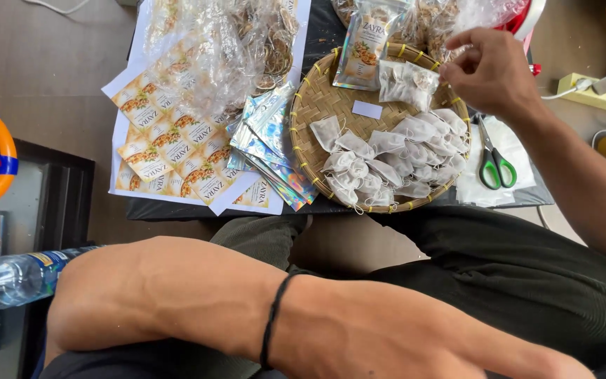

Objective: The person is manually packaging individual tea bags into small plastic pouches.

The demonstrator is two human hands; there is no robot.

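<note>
A small clear bag of dried slices rests at the far rim of a round woven tray, beside a printed foil pouch standing in it. The right hand hovers over the bag's corner, fingers curled and pinched on its edge. White mesh sachets are heaped along the tray's near side. Left of the tray lie holographic pouches and printed label sheets; green-handled scissors lie to the right on the dark surface. The left hand rests on the lap, loosely open, holding nothing.
</note>
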